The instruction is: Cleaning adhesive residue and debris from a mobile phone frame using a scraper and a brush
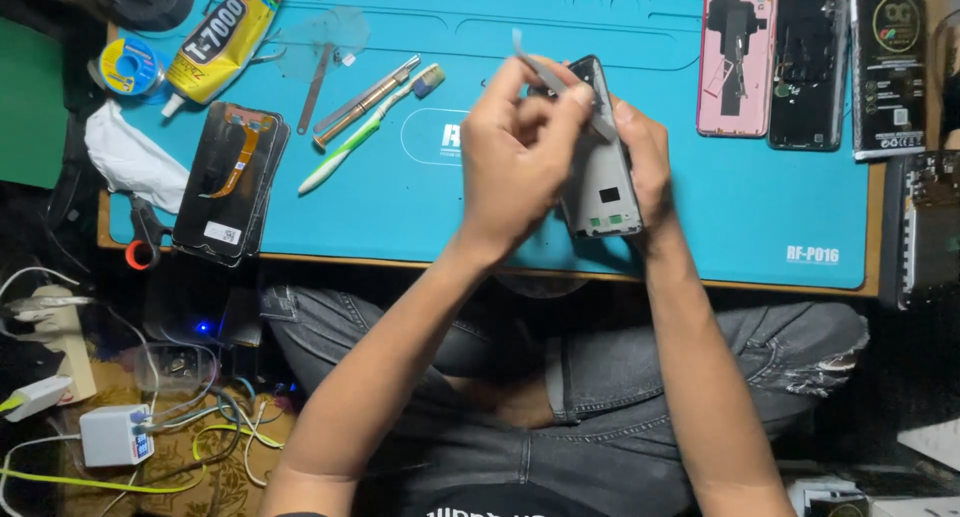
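A: Seen from above: phone frame [600, 167], bare of its screen, held upright over the middle of the blue repair mat [700, 217]. Right hand [645, 162] wrapped round the frame's far edge, fingers closed on it. Left hand [520, 147] pinching a thin grey strip [555, 77], thumb and forefinger shut on it, the strip's far end meeting the frame's upper rim.

B: Peeling or prying?

A: Cannot tell from this angle. Either way, best done slowly: strip kept at a low angle to the frame, pull steady rather than jerked, right-hand grip firm on the edges and off the inner parts.

B: Anything close enough to snag?

A: Little. Green-handled brush [365, 132] and metal tweezers [365, 97] left of the hands, well apart. Detached screen with orange flex cable [230, 182] near the mat's left edge, yellow glue tube [215, 42] above it. Pink back cover [735, 62] and dark phone panel [808, 67] at top right.
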